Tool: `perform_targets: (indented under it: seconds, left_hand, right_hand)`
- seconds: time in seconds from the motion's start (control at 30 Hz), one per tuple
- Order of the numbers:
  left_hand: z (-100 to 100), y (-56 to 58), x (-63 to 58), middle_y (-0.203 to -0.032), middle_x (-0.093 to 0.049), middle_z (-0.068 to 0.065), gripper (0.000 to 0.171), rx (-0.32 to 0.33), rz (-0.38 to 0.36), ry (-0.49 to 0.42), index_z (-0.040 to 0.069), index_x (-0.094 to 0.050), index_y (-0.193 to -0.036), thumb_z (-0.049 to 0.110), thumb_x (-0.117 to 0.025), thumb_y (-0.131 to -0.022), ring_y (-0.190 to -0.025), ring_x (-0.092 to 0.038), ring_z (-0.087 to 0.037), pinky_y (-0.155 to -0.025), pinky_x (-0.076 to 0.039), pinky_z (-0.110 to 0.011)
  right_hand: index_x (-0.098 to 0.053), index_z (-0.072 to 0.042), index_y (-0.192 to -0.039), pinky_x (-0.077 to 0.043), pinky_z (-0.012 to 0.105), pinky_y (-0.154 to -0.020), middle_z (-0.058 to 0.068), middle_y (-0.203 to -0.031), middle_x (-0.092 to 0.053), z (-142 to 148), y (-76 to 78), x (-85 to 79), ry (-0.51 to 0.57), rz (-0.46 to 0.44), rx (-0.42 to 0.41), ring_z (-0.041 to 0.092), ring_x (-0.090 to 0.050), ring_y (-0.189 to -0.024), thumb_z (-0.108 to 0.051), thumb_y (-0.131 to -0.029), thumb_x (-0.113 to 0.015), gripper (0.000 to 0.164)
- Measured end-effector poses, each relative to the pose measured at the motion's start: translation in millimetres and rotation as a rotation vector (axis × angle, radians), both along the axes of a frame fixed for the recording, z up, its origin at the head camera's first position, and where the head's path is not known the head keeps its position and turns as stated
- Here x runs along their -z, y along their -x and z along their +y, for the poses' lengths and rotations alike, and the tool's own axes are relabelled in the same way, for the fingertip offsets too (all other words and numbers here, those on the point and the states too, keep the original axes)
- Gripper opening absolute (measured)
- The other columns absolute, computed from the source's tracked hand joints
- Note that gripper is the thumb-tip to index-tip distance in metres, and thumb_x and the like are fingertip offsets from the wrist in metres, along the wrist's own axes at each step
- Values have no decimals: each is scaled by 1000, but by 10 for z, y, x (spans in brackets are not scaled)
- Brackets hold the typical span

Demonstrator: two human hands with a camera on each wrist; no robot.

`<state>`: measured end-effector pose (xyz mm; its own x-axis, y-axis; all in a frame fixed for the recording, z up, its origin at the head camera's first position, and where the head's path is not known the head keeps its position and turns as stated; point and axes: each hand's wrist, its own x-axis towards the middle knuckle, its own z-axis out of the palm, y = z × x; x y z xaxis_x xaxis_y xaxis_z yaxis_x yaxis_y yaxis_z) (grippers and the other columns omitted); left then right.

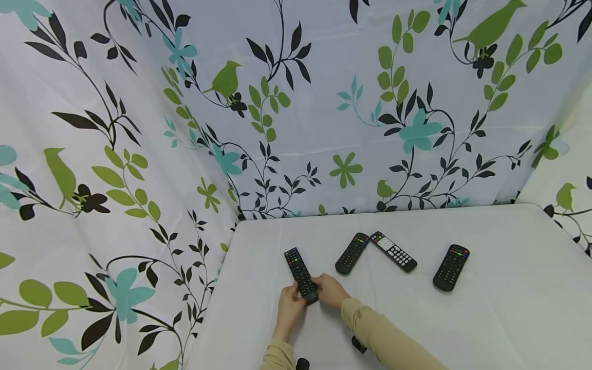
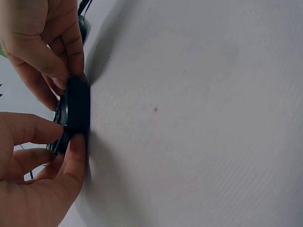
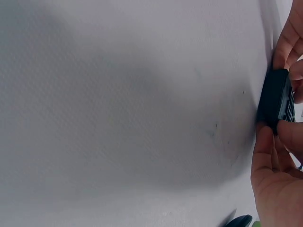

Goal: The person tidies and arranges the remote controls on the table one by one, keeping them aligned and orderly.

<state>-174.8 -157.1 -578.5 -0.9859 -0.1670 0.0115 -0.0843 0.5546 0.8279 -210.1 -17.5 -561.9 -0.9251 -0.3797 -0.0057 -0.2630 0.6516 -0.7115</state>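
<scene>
The white table (image 1: 485, 318) carries everything, with a leaf-and-bird patterned curtain (image 1: 324, 103) hung behind and beside it. The two hands meet near the table's left front, both closed on the near end of one black remote (image 1: 300, 275): the left hand (image 1: 290, 304) pinches it from its own side with thumb and fingers curled, and the right hand (image 1: 330, 291) does the same from the other side. The remote's far end points away from the hands; the wrist views show its near end right at the cloth, though whether it rests there or is just lifted I cannot tell.

By the look of it, the step in hand is gripping and handling this one remote, and any further move calls for a steady two-sided pinch so it does not slip.

Counted: four remotes in all. One is held; beyond the right hand lie two whose far ends nearly touch (image 1: 352, 253) (image 1: 393, 251), and a fourth (image 1: 451, 267) sits well apart to the right.
</scene>
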Motion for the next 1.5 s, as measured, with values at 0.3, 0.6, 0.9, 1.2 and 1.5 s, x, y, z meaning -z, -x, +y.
perform_targets:
  seconds: [0.3,0.6,0.9,1.2,1.5]
  left_hand:
    - [-113,30,-77,-110,-54,-23,62,88,-75,25,-11,-49,-127,-3,-57,-67,-82,-55,-21,-66,-47,-26]
    - [-212,70,-100,-107,-55,-19,59,139,-99,62,-8,-52,-126,-3,-56,-67,-78,-49,-16,-63,-41,-22]
    - [-231,73,-82,-105,-55,-20,58,164,-55,19,-6,-54,-125,1,-55,-68,-77,-47,-17,-63,-40,-24]
    - [-205,64,-96,-109,-56,-19,59,126,-122,38,-7,-52,-127,1,-57,-68,-80,-47,-18,-63,-39,-24]
    - [-178,54,-85,-105,-57,-19,60,115,-104,76,-9,-51,-126,-1,-57,-67,-77,-46,-17,-63,-38,-23]
  right_hand:
    - [-54,11,-121,-49,40,-77,20,-95,-62,-67,-75,37,18,-69,29,20,-56,-79,5,-76,-58,46]
    - [-45,13,-129,-48,40,-75,20,-95,-61,-178,-194,27,44,-110,74,19,-52,-78,0,-80,-61,53]
    - [-41,12,-133,-45,48,-92,29,-113,-57,-219,-228,41,65,-164,118,33,-58,-103,-2,-82,-60,56]
    - [-43,11,-132,-48,45,-85,25,-107,-59,-199,-230,50,45,-133,95,25,-58,-89,-3,-81,-61,56]
    - [-43,11,-132,-48,41,-77,24,-103,-60,-181,-206,63,29,-131,76,19,-51,-80,-3,-81,-61,56]
